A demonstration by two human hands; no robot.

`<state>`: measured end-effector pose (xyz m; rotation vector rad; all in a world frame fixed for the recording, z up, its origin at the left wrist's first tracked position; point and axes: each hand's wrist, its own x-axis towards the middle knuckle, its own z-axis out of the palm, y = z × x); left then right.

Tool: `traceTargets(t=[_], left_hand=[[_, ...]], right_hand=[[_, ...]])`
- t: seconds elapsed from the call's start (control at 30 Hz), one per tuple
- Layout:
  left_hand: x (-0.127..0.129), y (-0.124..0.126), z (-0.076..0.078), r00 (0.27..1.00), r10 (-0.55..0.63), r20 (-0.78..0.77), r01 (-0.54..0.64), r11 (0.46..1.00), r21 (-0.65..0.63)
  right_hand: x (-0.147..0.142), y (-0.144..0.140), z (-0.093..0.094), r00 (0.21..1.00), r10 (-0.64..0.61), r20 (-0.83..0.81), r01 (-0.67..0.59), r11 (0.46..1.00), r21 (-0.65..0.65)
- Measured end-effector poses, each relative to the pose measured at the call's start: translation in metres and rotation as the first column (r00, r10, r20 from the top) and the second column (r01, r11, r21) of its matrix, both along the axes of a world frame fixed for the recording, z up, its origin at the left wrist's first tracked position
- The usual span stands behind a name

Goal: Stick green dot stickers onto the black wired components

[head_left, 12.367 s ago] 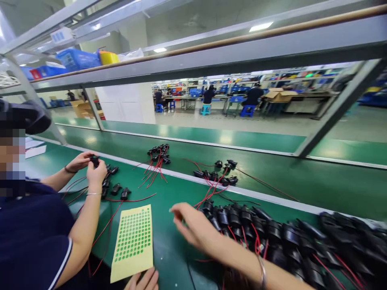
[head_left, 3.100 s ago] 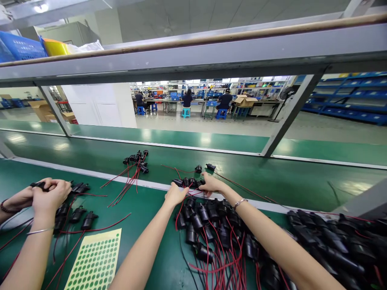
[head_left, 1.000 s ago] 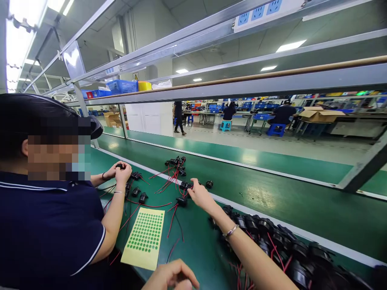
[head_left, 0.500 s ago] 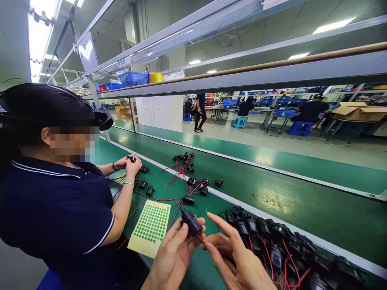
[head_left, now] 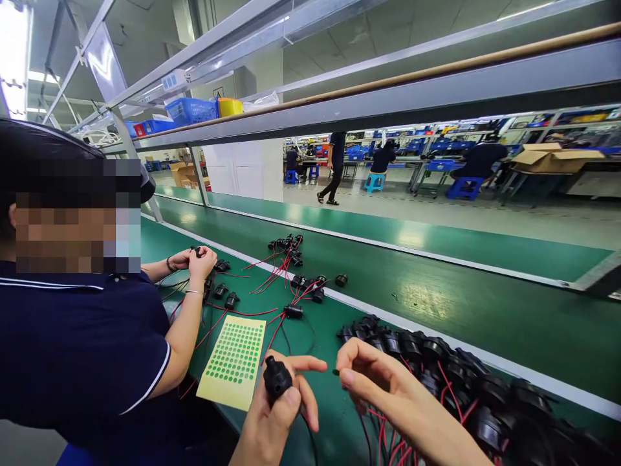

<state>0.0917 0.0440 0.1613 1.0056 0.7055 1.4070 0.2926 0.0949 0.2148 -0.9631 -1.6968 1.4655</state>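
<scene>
One blue basket point(head_left: 193, 112), contents hidden; left fingers point(head_left: 308, 364) grip black part point(head_left: 276, 379)

The part point(head_left: 277, 378) in my left hand point(head_left: 272, 417) is solid black; the speck point(head_left: 336, 372) at the fingertips of my right hand point(head_left: 388, 382) reads dark green. Sheet point(head_left: 226, 390) to the left: pale yellow, patterned with rows of round green dots, on a green worktop point(head_left: 323, 343). Heap point(head_left: 436, 349) at right black, threaded with red wires point(head_left: 449, 386); far-left basket point(head_left: 191, 112) blue, tub point(head_left: 229, 107) beside it yellow, co-worker's sleeve point(head_left: 145, 369) at near left navy with white edging.
</scene>
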Motion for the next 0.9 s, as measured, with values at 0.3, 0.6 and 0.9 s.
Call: traceTargets(t=[0.3,0.6,0.9], left_hand=[[0.013,-0.008,-0.014,0.999,-0.038,0.009,0.037,0.999,0.029],[0.014,-0.01,-0.009,0.992,-0.022,0.125,0.024,1.0,-0.015],[0.017,-0.007,-0.018,0.991,-0.055,0.125,0.05,0.998,0.041]], right_hand=[[-0.008,-0.009,-0.026,0.947,-0.29,0.14,0.18,0.838,0.516],[-0.007,-0.006,-0.02,0.929,-0.366,0.06,0.244,0.724,0.645],[-0.009,-0.009,-0.024,0.934,-0.34,0.108,0.183,0.716,0.674]])
